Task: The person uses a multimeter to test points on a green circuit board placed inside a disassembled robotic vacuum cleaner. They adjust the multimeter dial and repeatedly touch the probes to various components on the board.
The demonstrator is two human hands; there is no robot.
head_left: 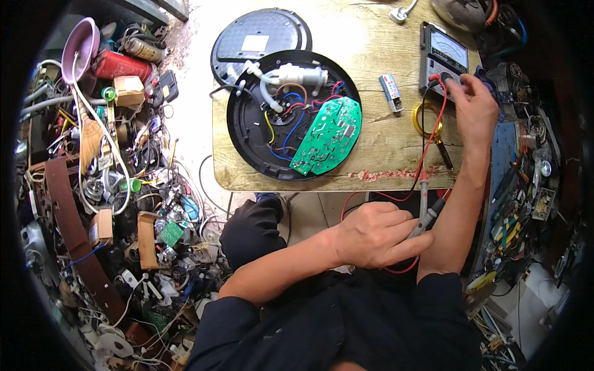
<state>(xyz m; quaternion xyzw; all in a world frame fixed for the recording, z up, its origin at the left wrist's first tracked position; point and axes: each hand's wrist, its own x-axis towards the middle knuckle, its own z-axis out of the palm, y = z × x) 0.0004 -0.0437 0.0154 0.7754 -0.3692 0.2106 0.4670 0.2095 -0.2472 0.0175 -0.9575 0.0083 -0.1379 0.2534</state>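
My left hand (387, 235), fingers wrapped round the grey and dark test probes (424, 195), is below the table's front edge. My right hand (475, 111) reaches to the analog multimeter (448, 49), its fingers closed at the dial beside the plugged-in red and black leads. On the table lie an opened round black appliance base (247, 148) holding a white cylindrical pump (300, 75), coloured wires and a green circuit board (328, 136), its black lid (272, 31) behind, a small blue-and-silver item (391, 93) and a gold-rimmed magnifying glass (442, 151).
The wooden table (383, 31) carries a white plug (398, 13) and a metal pot-like object (458, 13) at the back. Dense clutter of cables, boxes and parts (130, 235) fills the left side, with a pink bowl (80, 43). More piled parts (526, 216) line the right. My knee (247, 235) is under the table.
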